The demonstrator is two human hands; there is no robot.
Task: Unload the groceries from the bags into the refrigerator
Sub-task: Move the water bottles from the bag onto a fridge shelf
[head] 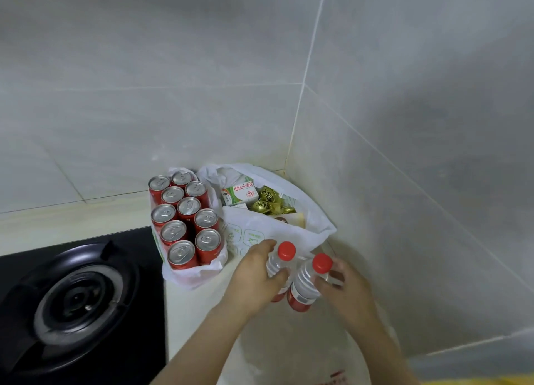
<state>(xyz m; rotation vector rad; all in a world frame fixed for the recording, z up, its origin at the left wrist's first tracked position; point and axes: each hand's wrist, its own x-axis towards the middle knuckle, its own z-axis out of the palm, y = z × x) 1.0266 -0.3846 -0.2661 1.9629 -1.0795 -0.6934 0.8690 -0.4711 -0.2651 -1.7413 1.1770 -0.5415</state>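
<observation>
Two clear water bottles with red caps and red labels stand side by side near the counter's right end. My left hand [255,273] grips the left bottle [281,261] around its shoulder. My right hand [344,288] grips the right bottle [307,283] just below its cap. Behind them a white plastic bag [260,228] lies open in the corner, holding a green-and-white milk carton [239,194] and gold-wrapped sweets [270,204]. To its left another white bag [185,277] holds several red cans [185,214] standing upright. No refrigerator is in view.
A black gas hob with a round burner [78,301] fills the lower left. Grey tiled walls [404,153] meet in the corner right behind the bags. A further white plastic bag [289,355] lies on the pale counter below the bottles.
</observation>
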